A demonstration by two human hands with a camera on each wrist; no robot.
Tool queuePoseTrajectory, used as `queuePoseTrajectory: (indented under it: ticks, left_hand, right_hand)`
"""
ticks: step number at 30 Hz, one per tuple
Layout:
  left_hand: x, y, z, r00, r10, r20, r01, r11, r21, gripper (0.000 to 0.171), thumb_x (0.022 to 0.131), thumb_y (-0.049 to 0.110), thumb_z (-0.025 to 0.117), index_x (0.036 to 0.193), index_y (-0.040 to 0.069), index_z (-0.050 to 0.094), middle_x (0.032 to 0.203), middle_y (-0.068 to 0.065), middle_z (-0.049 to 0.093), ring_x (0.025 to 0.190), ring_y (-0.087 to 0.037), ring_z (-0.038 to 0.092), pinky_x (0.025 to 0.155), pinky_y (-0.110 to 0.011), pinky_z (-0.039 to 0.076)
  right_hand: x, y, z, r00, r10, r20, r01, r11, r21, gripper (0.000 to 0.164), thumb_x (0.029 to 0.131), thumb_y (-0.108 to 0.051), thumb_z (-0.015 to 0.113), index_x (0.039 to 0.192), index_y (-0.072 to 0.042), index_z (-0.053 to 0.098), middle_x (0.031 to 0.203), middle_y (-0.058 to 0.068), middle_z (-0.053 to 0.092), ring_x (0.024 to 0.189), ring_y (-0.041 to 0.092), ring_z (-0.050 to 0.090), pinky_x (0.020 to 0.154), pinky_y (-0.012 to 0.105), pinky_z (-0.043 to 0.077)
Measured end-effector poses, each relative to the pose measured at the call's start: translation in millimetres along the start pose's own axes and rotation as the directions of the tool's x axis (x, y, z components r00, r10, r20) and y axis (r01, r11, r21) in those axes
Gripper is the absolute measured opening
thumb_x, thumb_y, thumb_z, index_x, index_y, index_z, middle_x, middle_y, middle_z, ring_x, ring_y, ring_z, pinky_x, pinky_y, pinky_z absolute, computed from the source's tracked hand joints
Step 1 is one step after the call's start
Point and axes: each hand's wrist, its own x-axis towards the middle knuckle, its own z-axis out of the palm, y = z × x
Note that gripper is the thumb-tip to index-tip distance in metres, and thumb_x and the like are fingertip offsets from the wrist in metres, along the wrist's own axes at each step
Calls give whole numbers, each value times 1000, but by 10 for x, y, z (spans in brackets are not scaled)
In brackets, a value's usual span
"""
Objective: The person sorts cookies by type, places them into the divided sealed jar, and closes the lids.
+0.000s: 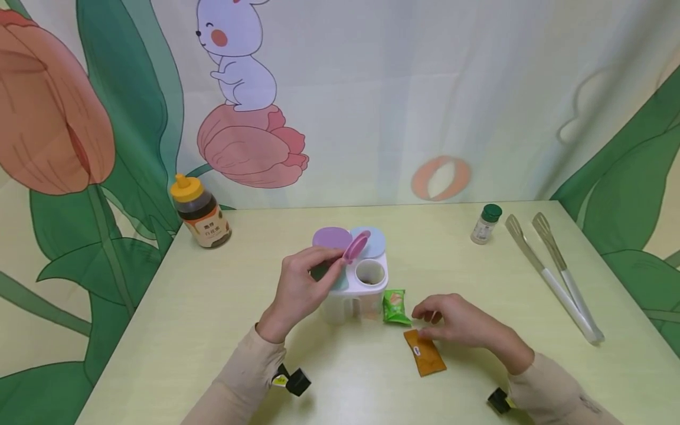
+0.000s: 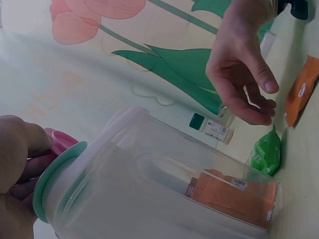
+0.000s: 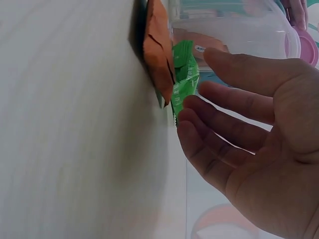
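My left hand (image 1: 301,287) pinches a small pink lid (image 1: 356,247) between thumb and fingers, above a clear storage box (image 1: 355,307) with a white top. One round opening (image 1: 370,272) in that top is uncovered; purple, blue and green lids cover the others. Through the clear wall an orange packet (image 2: 234,196) shows inside. Over the table to the right of the box, my right hand (image 1: 459,321) has loosely bent fingers with nothing between them. Just beside its fingertips lie a green packet (image 1: 395,307) and another orange packet (image 1: 425,352).
A honey bottle (image 1: 202,213) with a yellow cap stands at the back left of the table. Toward the back right is a small shaker jar (image 1: 486,224) with a green cap. Metal tongs (image 1: 558,280) lie along the right side. A printed curtain (image 1: 361,106) hangs behind.
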Motion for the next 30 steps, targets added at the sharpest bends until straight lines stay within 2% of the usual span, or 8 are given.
queuePoseTrajectory:
  ticks: [8, 21, 30]
  left_hand:
    - [0, -7, 3, 1000, 14, -6, -14, 1000, 7, 18, 84, 6, 75, 101, 0, 75, 93, -9, 74, 82, -16, 70, 73, -29, 61]
    - [-6, -24, 7, 1000, 15, -10, -15, 1000, -11, 16, 85, 5, 74, 101, 1, 75, 91, -8, 74, 79, -14, 68, 70, -28, 60]
    - [2, -31, 12, 999, 30, -17, -30, 1000, -10, 16, 84, 3, 74, 100, 1, 75, 90, -8, 74, 79, -14, 69, 71, -28, 60]
  right_hand:
    - [-35, 27, 40, 1000, -27, 15, 26, 1000, 15, 30, 82, -26, 79, 106, -9, 71, 98, -3, 70, 86, 12, 62, 77, 29, 56]
    - [-55, 46, 48, 997, -38, 63, 39, 999, -17, 32, 79, -30, 81, 105, -14, 71, 99, -6, 67, 84, 9, 57, 74, 26, 53]
    - [-32, 35, 52, 993, -3, 122, 7, 1000, -30, 32, 78, -26, 82, 106, -15, 71, 100, -7, 64, 86, 7, 57, 77, 25, 54]
